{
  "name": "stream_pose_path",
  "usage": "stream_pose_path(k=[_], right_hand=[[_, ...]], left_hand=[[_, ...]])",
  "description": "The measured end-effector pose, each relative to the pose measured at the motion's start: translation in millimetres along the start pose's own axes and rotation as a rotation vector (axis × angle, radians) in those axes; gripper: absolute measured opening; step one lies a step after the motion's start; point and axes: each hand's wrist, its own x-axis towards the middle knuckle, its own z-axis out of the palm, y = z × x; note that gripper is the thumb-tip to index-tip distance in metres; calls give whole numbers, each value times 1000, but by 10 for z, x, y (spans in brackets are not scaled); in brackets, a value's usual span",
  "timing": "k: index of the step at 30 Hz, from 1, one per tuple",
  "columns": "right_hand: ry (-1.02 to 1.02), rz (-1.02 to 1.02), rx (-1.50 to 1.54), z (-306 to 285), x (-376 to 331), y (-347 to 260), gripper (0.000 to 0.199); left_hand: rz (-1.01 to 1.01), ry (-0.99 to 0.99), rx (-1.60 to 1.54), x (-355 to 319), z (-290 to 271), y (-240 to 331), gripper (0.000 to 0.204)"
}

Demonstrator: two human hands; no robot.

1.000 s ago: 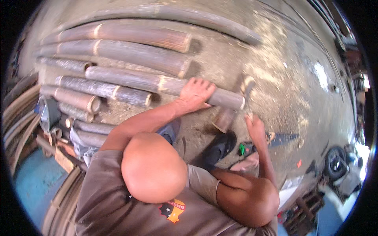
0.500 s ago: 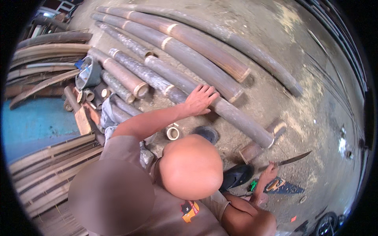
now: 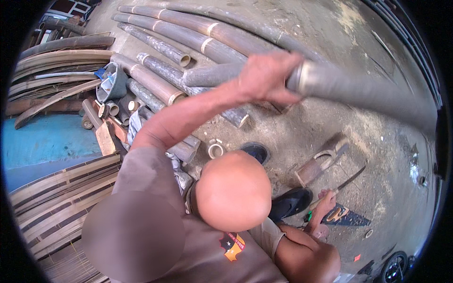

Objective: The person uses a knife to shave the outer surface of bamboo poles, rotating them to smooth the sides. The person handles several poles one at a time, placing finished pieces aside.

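My left hand is clamped around a long grey bamboo pole, fingers wrapped over it near a pale node ring, and the pole is lifted off the floor, running from the pile on the left out toward the right edge. My right hand is low on the right, fist closed around the wooden handle of a long knife whose blade angles up and to the right above the concrete floor. Just beside that hand lie a dark sandal and a short cut section of bamboo. A small bamboo ring sits on the floor below the raised pole. Farther left, more bamboo poles lie side by side, with split bamboo strips stacked at the lower left.
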Motion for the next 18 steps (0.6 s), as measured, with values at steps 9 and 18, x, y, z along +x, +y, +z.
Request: stream_pose_path(k=[9,18], right_hand=[[-38,-166,-186,235,-153,-314,39],[-53,-203,-166,142,-63,-380,34]], left_hand=[[-348,689,-1090,219,-669,222,80],[-1084,993,-1487,-1191,676,-808,74]])
